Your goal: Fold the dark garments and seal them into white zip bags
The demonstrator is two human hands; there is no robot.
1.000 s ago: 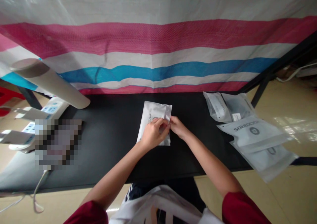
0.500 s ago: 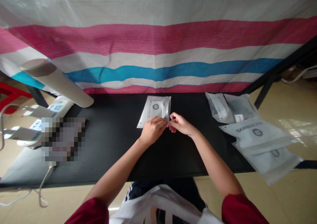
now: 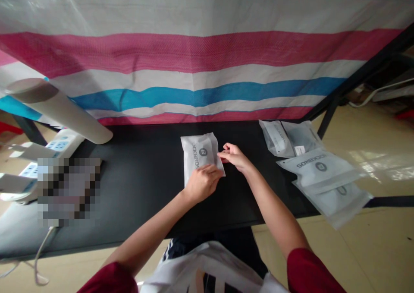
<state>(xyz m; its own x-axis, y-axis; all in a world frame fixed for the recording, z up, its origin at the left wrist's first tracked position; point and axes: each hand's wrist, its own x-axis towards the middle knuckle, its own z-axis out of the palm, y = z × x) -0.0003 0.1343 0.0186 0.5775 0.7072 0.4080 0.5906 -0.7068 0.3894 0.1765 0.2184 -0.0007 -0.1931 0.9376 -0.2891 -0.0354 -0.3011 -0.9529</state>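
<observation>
A frosted zip bag with grey lettering and a round logo lies on the black tabletop in front of me. My left hand covers its lower part, with fingers and thumb closed on the lower right corner. Thumb and forefinger of my right hand pinch together at the bag's right edge, a little above the left fingers. What the bag contains is not clear through the cloudy plastic.
Several similar frosted bags overlap at the table's right end, some past its edge. On the left stand a white roll, a power strip with plugs, and a blurred-out device on a cable. A striped sheet hangs behind.
The bag has turned so its lettering runs more upright, with its lower right corner drawn towards me. My left hand has moved down with it; my right is slightly higher along the edge.
</observation>
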